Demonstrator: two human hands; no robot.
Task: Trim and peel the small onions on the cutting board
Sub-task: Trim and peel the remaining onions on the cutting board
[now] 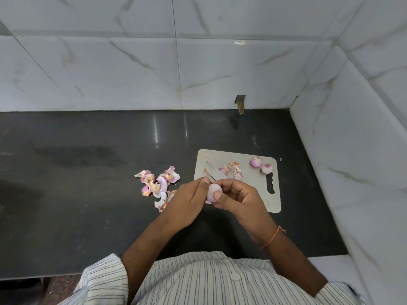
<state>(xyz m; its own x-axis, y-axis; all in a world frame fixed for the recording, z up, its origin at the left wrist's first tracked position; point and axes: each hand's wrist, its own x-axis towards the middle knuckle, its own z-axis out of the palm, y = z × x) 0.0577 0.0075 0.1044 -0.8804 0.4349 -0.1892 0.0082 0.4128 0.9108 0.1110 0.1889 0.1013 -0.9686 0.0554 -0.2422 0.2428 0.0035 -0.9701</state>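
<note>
Progress looks well past halfway, judging by the skins [157,186] heaped on the counter beyond the left hand [187,200]. Two peeled onions [261,165] sit on the cutting board [248,155], well beyond the right hand [239,198]. One onion [213,192] is held between both hands, fingertips pinching it, pale and nearly bare. Knife [214,172] blade pokes out just beyond the hands; cannot tell whether the right hand holds its handle. Trimmings lie near it.

Knife [214,172] handle hidden behind right hand [239,198].
</note>
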